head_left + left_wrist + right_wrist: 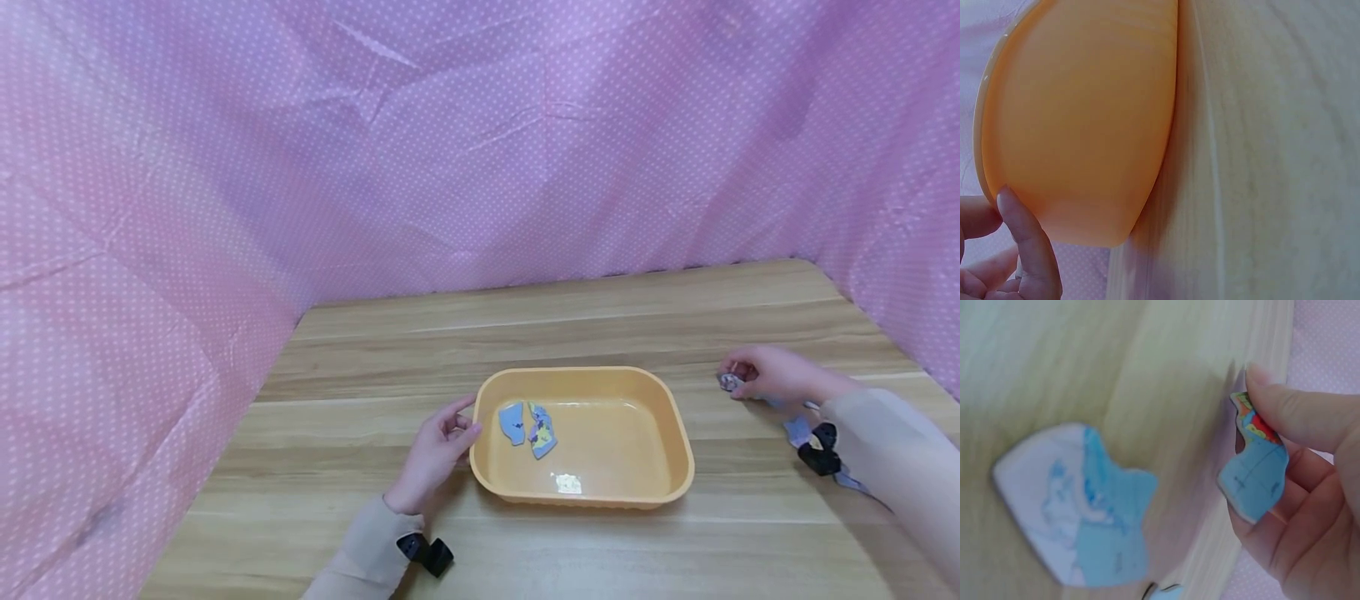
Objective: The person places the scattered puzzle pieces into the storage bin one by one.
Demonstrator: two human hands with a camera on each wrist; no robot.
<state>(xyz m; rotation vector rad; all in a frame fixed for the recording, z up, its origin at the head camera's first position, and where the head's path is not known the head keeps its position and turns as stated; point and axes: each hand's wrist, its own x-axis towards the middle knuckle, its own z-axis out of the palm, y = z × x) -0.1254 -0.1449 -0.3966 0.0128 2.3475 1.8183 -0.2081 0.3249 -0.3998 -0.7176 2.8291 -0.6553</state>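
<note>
My left hand pinches the left rim of a yellow-orange plastic basin; in the left wrist view its thumb and a finger meet at the edge of the basin wall. Inside the basin, toward its left, lie a blue puzzle piece and a blue-and-yellow puzzle piece, slightly apart. Right of the basin, my right hand holds another puzzle piece, light blue with a red and yellow end, between thumb and fingers. A larger white-and-blue puzzle piece lies on the table near that hand.
More puzzle pieces lie under and beside the right wrist, partly hidden by the sleeve. One shows only its edge in the right wrist view. The wooden table is bordered by pink dotted cloth at the back and sides.
</note>
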